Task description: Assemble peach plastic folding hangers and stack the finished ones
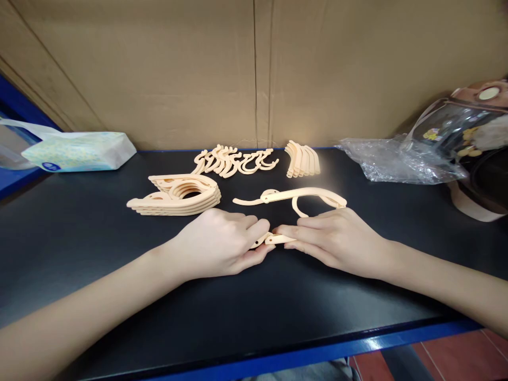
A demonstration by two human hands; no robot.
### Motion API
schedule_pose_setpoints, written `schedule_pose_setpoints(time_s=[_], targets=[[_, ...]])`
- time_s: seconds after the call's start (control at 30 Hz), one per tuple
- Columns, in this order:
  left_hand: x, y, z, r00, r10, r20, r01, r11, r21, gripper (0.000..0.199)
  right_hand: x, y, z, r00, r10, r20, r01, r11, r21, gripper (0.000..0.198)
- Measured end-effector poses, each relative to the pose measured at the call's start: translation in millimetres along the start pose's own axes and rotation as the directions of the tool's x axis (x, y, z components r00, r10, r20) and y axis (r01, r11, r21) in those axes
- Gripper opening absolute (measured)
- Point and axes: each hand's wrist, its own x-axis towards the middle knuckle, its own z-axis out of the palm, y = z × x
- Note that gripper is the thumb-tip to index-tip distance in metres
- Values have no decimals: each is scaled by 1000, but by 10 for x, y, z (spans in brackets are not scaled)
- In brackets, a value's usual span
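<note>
Close to the table's front, my left hand is closed on a beige plastic hanger piece with a hole in its end; most of it is hidden by my fingers. My right hand pinches a beige hanger arm, whose holed end meets the left piece. Just behind my hands lies a partly assembled folding hanger with its hook toward me. Left of it is a stack of folded hangers.
Loose hanger hooks and a row of short curved arms lie at the back of the black table. A tissue pack sits at left. Crumpled clear plastic and a transparent bag are at right. Brown cardboard stands behind.
</note>
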Motion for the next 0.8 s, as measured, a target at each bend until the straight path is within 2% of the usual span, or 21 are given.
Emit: schedule_pose_setpoints(time_s=[0.8], targets=[[28,42,-4,1000,-8,11,8,1000,9,27,-6,38,11,999,4,48,-5,999,35,32]])
